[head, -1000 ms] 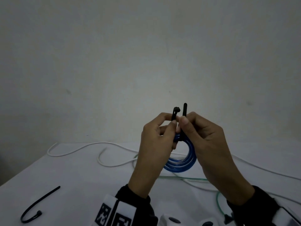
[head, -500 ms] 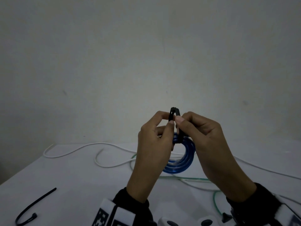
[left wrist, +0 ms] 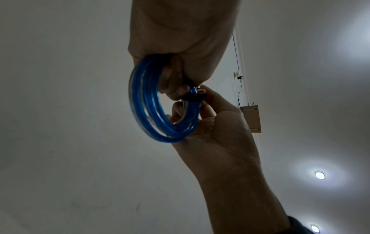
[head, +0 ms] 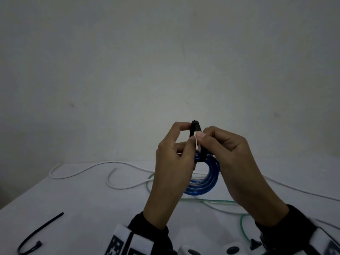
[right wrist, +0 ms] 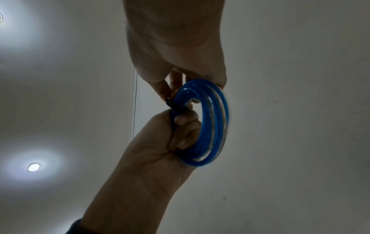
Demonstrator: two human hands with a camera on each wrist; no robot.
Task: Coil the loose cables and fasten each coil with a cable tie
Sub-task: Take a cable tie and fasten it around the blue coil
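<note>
Aloft, blue coil point(head: 206, 183), both hands pinching black tie point(head: 195, 128), table point(head: 77, 196) well below.

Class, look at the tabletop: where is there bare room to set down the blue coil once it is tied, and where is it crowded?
Bare table lies near left, between the spare black cable tie and the white cable loops. Crowded: the middle and right, where the white cable and green cable cross under the blue coil.

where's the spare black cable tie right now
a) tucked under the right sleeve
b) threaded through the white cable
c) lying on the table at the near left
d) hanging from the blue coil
c: the spare black cable tie lies loose on the white table, apart from both hands.
</note>
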